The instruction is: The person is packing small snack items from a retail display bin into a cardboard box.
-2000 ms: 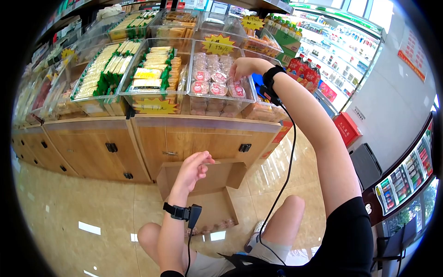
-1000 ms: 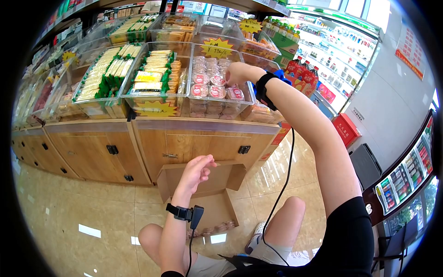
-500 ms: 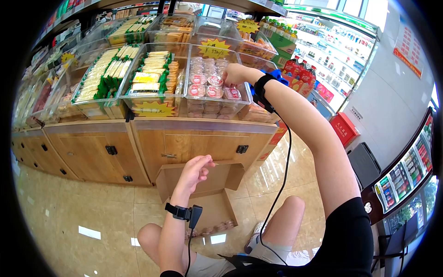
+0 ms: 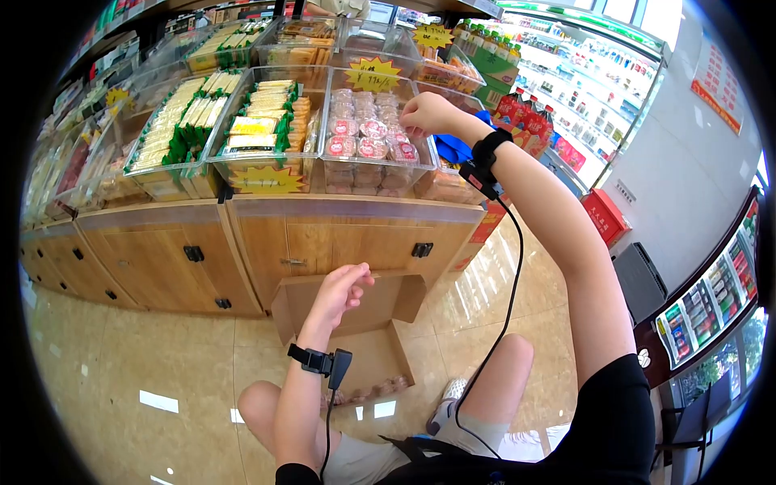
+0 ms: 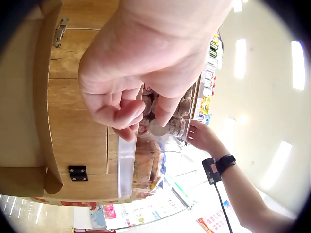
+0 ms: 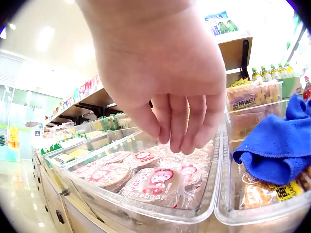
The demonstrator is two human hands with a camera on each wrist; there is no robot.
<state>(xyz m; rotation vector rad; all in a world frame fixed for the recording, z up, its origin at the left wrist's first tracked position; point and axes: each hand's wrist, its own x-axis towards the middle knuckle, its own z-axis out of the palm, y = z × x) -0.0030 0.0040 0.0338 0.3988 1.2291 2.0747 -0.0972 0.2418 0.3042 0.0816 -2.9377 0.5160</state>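
Note:
My right hand (image 4: 432,117) is over the right side of a clear plastic bin (image 6: 141,206) full of round, flat snack packs (image 6: 153,187) with pink-and-red printed wrappers. In the right wrist view its fingers hang loosely bent above the packs, and no pack shows between them. Low in front of the cabinet, my left hand (image 4: 339,295) hovers over an open cardboard box (image 4: 368,356), fingers loosely curled and holding nothing. Several wrapped round packs (image 4: 380,391) lie along the near side of that box, partly hidden by the left wrist strap.
Wooden cabinets (image 4: 347,234) carry the row of bins. Left of the round packs is a bin with green-wrapped bars (image 4: 271,113). A blue cloth (image 6: 277,145) drapes over the right-hand bin. Yellow price cards (image 4: 373,74) stand behind, and a cable (image 4: 515,291) hangs from my right wrist.
My right hand reaches down among the packs at the bin's right side in earlier frames, and has now risen slightly to the right. My left hand stays nearly in place.

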